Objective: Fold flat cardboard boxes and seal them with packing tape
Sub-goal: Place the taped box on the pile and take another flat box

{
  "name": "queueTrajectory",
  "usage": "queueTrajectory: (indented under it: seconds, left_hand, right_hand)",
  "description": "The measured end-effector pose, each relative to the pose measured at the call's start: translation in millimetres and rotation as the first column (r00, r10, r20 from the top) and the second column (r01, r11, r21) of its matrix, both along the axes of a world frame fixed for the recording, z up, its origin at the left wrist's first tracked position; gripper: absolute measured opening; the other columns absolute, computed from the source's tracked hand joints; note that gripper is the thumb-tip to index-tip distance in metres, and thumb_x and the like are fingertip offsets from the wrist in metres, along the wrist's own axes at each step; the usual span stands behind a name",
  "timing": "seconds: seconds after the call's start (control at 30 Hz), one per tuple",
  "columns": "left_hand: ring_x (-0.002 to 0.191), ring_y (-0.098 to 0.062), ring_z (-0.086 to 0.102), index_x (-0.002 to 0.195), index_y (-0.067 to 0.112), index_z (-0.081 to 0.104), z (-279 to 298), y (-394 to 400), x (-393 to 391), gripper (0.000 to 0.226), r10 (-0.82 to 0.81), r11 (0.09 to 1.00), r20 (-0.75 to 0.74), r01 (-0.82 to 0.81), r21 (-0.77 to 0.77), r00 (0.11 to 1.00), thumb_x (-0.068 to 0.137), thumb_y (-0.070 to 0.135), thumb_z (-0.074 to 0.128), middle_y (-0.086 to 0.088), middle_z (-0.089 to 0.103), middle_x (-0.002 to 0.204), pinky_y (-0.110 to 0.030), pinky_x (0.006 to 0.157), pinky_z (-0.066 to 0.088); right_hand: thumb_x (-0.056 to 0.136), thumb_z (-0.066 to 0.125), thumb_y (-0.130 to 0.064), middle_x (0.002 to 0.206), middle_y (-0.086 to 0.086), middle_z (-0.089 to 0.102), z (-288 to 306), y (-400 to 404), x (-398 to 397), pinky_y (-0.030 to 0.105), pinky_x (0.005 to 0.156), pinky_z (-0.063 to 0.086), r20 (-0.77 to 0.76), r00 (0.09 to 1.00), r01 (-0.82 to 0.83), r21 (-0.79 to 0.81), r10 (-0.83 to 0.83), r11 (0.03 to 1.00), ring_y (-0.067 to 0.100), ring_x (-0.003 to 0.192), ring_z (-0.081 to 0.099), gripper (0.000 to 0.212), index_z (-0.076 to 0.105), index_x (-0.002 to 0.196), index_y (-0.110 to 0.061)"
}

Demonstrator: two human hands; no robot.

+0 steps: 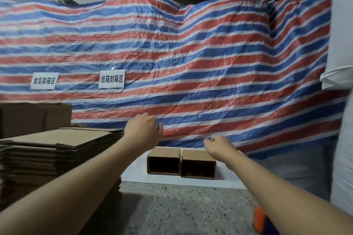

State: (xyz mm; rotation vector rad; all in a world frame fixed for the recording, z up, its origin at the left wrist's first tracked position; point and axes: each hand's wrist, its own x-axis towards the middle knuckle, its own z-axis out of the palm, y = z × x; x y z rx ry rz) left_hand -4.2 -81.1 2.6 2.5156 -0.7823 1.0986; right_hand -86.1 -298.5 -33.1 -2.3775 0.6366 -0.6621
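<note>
Now, from the head view, both hands reach out empty above 2 folded boxes: the left hand (pixel 144 129) and right hand (pixel 216 145) hang loosely curled, gripping nothing. Left of the left box (pixel 163 160) and right box (pixel 198 164) sits 1 stack of flat cardboard (pixel 57 150); best take the top sheet squarely by its edges.

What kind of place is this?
Probably a warehouse packing corner: a stack of flat cardboard, two folded boxes on the floor, and a striped tarp with paper signs.
</note>
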Motion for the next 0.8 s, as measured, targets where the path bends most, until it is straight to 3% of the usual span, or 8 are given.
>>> queueTrajectory:
  seconds: [0.1,0.2,0.27,0.37,0.57,0.7,0.8]
  left_hand:
    - [0.100,-0.021,0.057,0.107,0.014,0.058,15.2,45.0,3.8,0.034,0.297,0.944,-0.050,-0.286,0.163,0.953,0.099,0.043,0.042,-0.006,0.061,0.113,-0.039,0.095,0.049]
    - [0.122,-0.029,0.050,0.130,0.012,0.053,15.7,84.5,14.1,0.045,0.545,0.813,-0.111,-0.492,0.311,0.831,0.099,0.043,0.041,-0.013,0.054,0.134,-0.042,0.103,0.039]
    - [0.127,-0.032,0.047,0.134,0.014,0.052,8.5,105.6,20.1,0.046,0.643,0.750,-0.217,-0.546,0.372,0.735,0.099,0.040,0.039,-0.014,0.051,0.140,-0.043,0.106,0.036]
    - [0.133,-0.035,0.043,0.136,0.016,0.052,-8.0,121.3,22.3,0.044,0.646,0.758,-0.396,-0.491,0.429,0.652,0.101,0.038,0.037,-0.012,0.047,0.146,-0.053,0.111,0.032]
    - [0.111,-0.026,0.057,0.127,0.018,0.057,-21.6,120.1,14.5,0.031,0.635,0.740,-0.251,-0.483,0.469,0.730,0.099,0.027,0.047,-0.005,0.061,0.124,-0.040,0.092,0.045]
    - [0.109,-0.025,0.060,0.125,0.016,0.058,-19.6,115.7,4.6,0.029,0.607,0.751,-0.196,-0.476,0.457,0.770,0.097,0.015,0.048,-0.005,0.062,0.122,-0.039,0.091,0.047]
    - [0.085,-0.016,0.062,0.114,0.020,0.065,-10.0,116.1,-4.4,0.024,0.581,0.729,0.061,-0.552,0.405,0.812,0.097,0.014,0.050,0.004,0.066,0.098,-0.029,0.070,0.047]
  right_hand:
    - [0.101,0.044,-0.039,0.102,0.007,0.052,15.3,24.1,-21.7,0.035,0.077,0.040,0.035,0.998,-0.059,-0.030,0.060,0.998,0.025,0.091,0.050,0.027,0.052,0.104,-0.013]
    - [0.101,0.044,-0.036,0.079,0.005,0.050,25.9,41.0,-36.4,0.035,0.064,0.037,0.055,0.992,-0.113,-0.057,0.116,0.992,0.021,0.070,0.047,0.033,0.048,0.078,-0.013]
    - [0.101,0.044,-0.036,0.071,0.003,0.047,30.5,48.4,-42.9,0.033,0.060,0.034,0.049,0.991,-0.124,-0.081,0.128,0.989,0.020,0.064,0.044,0.037,0.044,0.070,-0.016]
    - [0.102,0.044,-0.036,0.067,0.000,0.043,33.9,55.2,-49.8,0.031,0.055,0.031,0.046,0.990,-0.126,-0.102,0.131,0.987,0.018,0.060,0.041,0.039,0.037,0.067,-0.020]
    - [0.100,0.045,-0.038,0.078,0.001,0.056,22.0,66.4,-53.3,0.033,0.064,0.039,-0.015,0.994,-0.112,-0.135,0.111,0.984,0.018,0.070,0.050,0.034,0.053,0.079,-0.014]
    - [0.100,0.044,-0.041,0.085,0.001,0.058,12.6,72.8,-46.9,0.033,0.065,0.041,-0.055,0.991,-0.127,-0.162,0.119,0.979,0.017,0.074,0.054,0.032,0.056,0.087,-0.014]
    - [0.099,0.044,-0.041,0.079,0.001,0.055,12.1,76.0,-44.8,0.033,0.062,0.039,-0.051,0.990,-0.142,-0.164,0.135,0.976,0.017,0.069,0.051,0.032,0.051,0.080,-0.016]
